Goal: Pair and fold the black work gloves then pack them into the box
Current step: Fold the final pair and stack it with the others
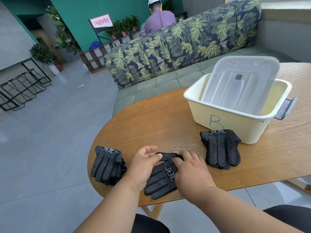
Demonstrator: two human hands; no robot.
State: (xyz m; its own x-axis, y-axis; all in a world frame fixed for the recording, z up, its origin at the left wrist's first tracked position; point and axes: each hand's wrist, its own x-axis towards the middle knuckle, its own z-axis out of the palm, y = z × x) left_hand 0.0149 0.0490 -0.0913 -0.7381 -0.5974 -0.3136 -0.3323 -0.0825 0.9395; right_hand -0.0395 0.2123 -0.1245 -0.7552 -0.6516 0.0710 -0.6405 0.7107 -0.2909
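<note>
Wooden counter (159, 118), oval, carries everything. Far right: cream box (235, 125) marked "B", with its translucent lid (242, 81) standing tilted inside it; lid must come out before packing, by judgement.

Three lots of black dotted work gloves on the counter. Right stack (220, 148) lies just in front of the box, cuffs toward it, near or touching its wall. Left stack (107, 165) sits near the counter's left edge. Middle glove (161, 179) lies between the two, at the near edge, fingers pointing toward the person.

Left hand (144, 165) pinches the middle glove's cuff between thumb and fingers. Right hand (190, 165) lies over the cuff end, fingers curled onto the fabric; a black strip of cuff shows between the two hands.

Handling, judged: knit gloves are light, soft, floppy; the dots should give grip. Best taken at the cuff and mid-palm so a pair folds together.

Unclear: how many gloves each stack holds; whether the middle item is one glove or a pair; the box's floor behind the lid.
</note>
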